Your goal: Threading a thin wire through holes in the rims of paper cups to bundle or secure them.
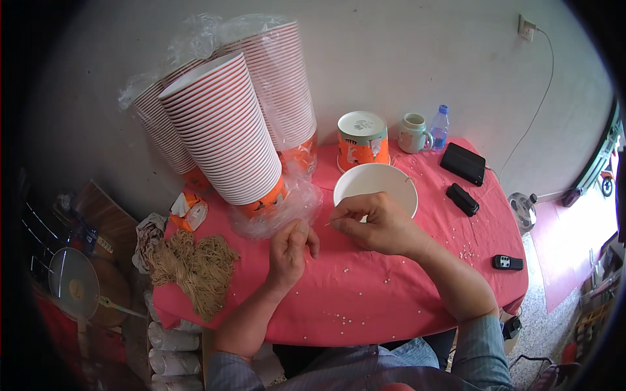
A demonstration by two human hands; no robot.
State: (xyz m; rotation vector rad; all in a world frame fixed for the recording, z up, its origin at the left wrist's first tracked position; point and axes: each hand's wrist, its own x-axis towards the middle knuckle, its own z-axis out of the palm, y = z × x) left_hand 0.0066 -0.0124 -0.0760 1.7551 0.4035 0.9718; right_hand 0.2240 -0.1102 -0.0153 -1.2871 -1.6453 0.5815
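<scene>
My left hand (pixel 291 253) is closed over the red cloth, its thumb pressed against curled fingers. What it holds, if anything, is too small to make out. To its right, my right hand (pixel 381 225) pinches a thin pale strand between thumb and forefinger, its tip pointing toward the left hand. Just behind the right hand an open white paper bucket (pixel 375 177) stands on the table, partly covered by that hand. A hank of tan string (pixel 202 270) lies left of my left forearm. Small white bits (pixel 344 319) dot the cloth.
Tall stacks of paper buckets (pixel 225 130) in clear plastic lean at the back left. An upturned orange bucket (pixel 362 142), a mug (pixel 414 133) and a water bottle (pixel 440 127) stand behind. Rightward lie a black case (pixel 463 163), a dark pouch (pixel 462 199) and a remote (pixel 507 262).
</scene>
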